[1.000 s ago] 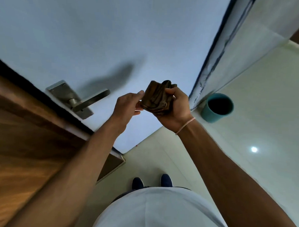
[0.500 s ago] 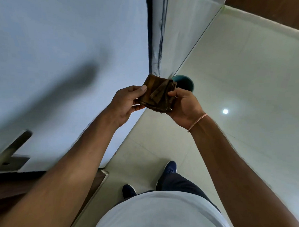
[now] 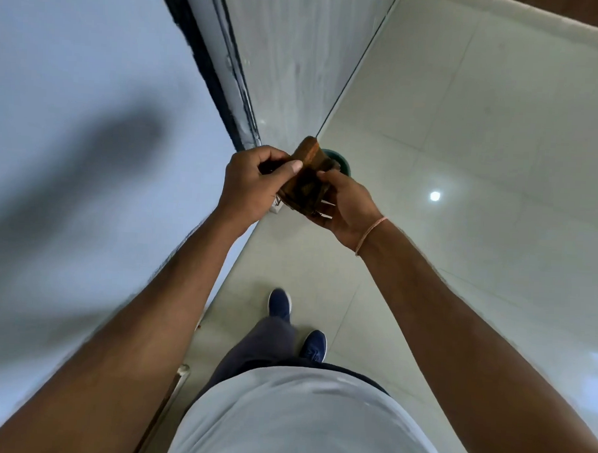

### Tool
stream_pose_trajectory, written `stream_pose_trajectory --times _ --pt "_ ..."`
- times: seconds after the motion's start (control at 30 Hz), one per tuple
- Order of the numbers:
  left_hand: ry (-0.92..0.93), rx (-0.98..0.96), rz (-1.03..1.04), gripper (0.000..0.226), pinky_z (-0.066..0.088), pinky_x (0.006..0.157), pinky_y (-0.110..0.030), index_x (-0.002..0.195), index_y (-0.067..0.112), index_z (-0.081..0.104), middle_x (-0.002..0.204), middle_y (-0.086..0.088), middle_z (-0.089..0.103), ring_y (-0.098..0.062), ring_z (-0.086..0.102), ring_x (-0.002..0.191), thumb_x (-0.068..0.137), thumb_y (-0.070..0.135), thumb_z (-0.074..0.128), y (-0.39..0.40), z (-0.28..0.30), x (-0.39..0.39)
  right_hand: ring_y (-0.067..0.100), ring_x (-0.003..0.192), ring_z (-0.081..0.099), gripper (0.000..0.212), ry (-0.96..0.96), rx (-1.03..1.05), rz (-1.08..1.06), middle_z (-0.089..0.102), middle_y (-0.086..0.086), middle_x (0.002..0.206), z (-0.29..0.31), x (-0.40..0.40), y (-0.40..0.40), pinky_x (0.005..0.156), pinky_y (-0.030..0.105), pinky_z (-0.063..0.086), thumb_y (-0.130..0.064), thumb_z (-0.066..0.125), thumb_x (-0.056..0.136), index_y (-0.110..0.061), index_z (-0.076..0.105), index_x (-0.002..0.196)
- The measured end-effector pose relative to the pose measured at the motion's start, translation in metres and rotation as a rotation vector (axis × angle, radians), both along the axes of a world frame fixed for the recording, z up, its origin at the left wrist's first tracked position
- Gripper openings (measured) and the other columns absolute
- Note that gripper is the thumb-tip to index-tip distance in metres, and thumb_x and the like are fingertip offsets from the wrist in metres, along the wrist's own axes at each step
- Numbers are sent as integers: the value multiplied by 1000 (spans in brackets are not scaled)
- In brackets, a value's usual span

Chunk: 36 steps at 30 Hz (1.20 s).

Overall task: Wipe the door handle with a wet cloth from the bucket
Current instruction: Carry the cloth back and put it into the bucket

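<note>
A folded brown cloth (image 3: pixel 306 178) is held between both hands at chest height in the middle of the view. My left hand (image 3: pixel 254 186) pinches its left side with thumb and fingers. My right hand (image 3: pixel 346 208) cups it from the right and below. Just behind the cloth, a sliver of the teal bucket (image 3: pixel 341 161) shows on the floor beside the wall corner; most of it is hidden by the cloth. The door handle is out of view.
The pale blue door face (image 3: pixel 88 148) fills the left side, with a dark door frame edge (image 3: pixel 208 65) running up from the hands. A white wall (image 3: pixel 298 55) meets the glossy tiled floor (image 3: pixel 464 165). My blue shoes (image 3: pixel 280 304) stand below.
The view has swung right and down: the door handle slid off the left edge. Both hands kept the cloth and moved over the bucket, which is now mostly hidden behind it.
</note>
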<state>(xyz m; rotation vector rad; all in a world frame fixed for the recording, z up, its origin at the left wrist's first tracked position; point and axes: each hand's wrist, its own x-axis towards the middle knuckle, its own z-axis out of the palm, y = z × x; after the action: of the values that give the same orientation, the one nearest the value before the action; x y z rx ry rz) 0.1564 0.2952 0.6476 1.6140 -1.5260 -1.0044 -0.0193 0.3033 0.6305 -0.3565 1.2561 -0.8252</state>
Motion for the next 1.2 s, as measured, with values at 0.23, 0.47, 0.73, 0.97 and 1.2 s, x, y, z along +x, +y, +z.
stream_pose_trajectory --times 0.23,0.47,0.73,0.97,1.2 --pt "209 206 68 3 62 79 -17 99 25 78 95 9 80 -2 76 90 100 27 77 -95 -32 -22 27 104 72 47 -11 14 -93 72 11 115 -41 -46 -88 75 33 62 -14 65 95 -6 59 142" --pt "434 831 183 53 62 87 -42 107 10 74 96 -10 80 -29 74 93 109 57 50 -211 -65 -40 20 93 75 34 496 -349 112 78 10 103 -50 -80 -184 94 44 64 0 81 83 -8 75 115" --pt "530 879 258 7 59 82 -34 96 14 73 77 -2 79 -20 72 84 97 19 77 -287 -94 -79 25 128 62 41 890 -491 259 58 0 146 -89 -122 -262 106 41 55 -6 85 76 -29 79 110" --pt "506 644 447 15 60 85 -33 98 17 74 86 -1 77 -20 71 87 92 4 80 -309 -128 -112 34 93 78 42 343 -155 129 78 8 107 -113 -138 -329 84 45 67 22 62 80 -10 81 99" --pt "391 540 565 35 57 65 -20 122 2 68 92 -2 76 -7 71 75 90 0 81 -322 -193 -121 30 86 76 24 -13 179 178 74 16 100 -172 -141 -389 76 41 67 -10 72 96 7 69 113"
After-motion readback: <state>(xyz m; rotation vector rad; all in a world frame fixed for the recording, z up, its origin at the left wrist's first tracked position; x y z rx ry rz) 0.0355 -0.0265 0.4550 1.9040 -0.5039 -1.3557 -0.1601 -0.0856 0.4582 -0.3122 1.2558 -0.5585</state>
